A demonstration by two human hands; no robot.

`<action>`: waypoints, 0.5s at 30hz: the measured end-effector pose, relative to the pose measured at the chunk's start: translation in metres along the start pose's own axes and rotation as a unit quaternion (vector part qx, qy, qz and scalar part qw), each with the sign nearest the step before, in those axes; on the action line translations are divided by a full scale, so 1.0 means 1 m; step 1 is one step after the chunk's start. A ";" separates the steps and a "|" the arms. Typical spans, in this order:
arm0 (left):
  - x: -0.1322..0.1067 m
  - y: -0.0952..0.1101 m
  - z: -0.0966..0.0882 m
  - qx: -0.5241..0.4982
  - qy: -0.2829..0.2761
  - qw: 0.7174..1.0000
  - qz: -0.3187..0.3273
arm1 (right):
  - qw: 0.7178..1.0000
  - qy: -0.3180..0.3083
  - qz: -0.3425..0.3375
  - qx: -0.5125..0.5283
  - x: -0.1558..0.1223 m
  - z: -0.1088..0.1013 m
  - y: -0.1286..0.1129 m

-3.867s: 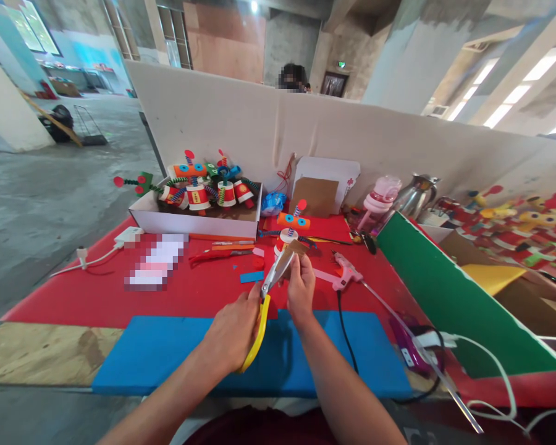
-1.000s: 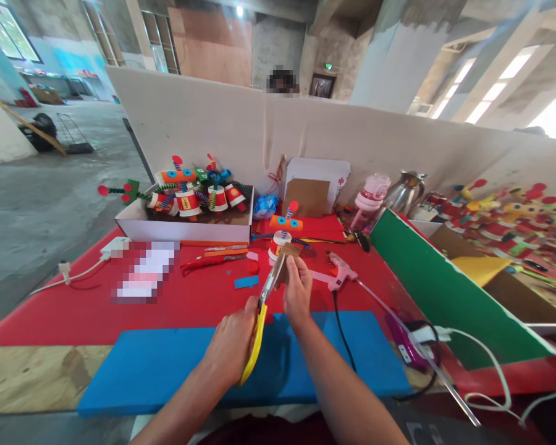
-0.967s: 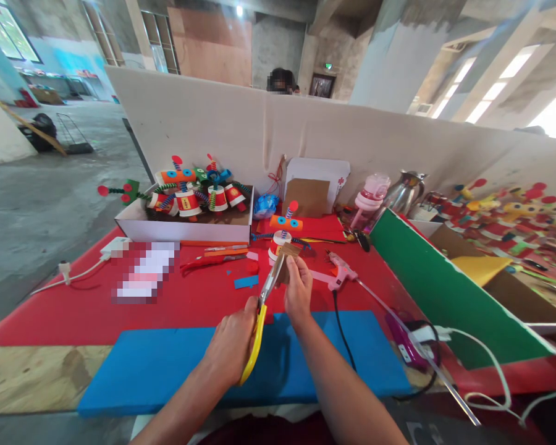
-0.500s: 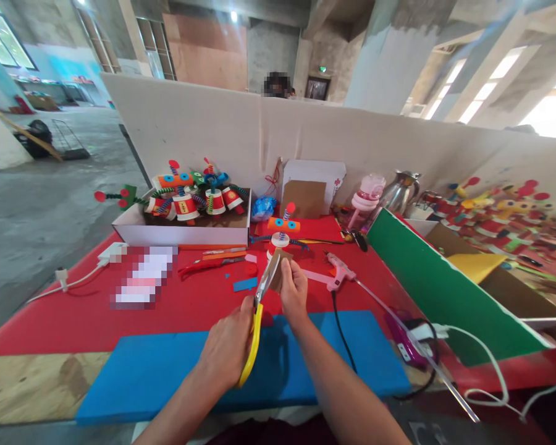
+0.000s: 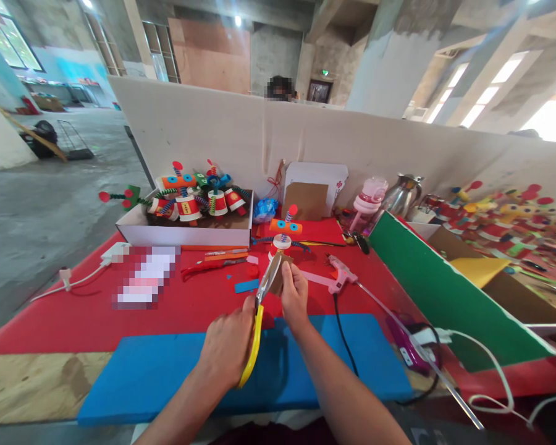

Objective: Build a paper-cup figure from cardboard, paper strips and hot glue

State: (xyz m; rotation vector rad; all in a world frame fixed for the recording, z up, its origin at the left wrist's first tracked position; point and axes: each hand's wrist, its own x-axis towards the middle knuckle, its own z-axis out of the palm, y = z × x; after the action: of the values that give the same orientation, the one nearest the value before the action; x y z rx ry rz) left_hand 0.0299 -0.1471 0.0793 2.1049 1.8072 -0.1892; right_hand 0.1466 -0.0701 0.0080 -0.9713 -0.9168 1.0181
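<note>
My left hand (image 5: 229,343) is closed around the yellow handles of a pair of scissors (image 5: 256,343), whose blades point up and away from me. Between thumb and fingers, my right hand (image 5: 295,293) pinches a small piece of brown cardboard (image 5: 274,279). The scissor blades lie along the cardboard's left side. Just behind stands a paper-cup figure (image 5: 285,230) with an orange tube head, blue eyes and spiral pipe-cleaner arms; the cardboard and blades cover its lower part. A pink glue gun (image 5: 341,275) lies on the red tabletop right of my right hand.
A blue board (image 5: 167,371) lies along the front edge. At the back left, a white box (image 5: 180,236) holds several cup figures. Red-handled pliers (image 5: 208,266) and paper scraps lie left of centre. A green-sided box (image 5: 426,296), a purple power strip (image 5: 412,352) and cords are at right.
The scissor blades and the cardboard have shifted slightly against each other, with the blades looking closer together. Both hands keep their grip. The whole view has moved a little.
</note>
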 end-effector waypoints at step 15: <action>-0.002 0.000 0.002 -0.014 -0.017 1.000 -0.006 | 1.000 0.008 0.012 0.019 -0.001 0.003 -0.005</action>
State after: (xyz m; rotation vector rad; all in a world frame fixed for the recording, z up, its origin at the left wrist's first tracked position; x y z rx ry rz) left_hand 0.0304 -0.1493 0.0780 2.0614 1.7928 -0.1997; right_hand 0.1446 -0.0710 0.0137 -0.9599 -0.8716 1.0417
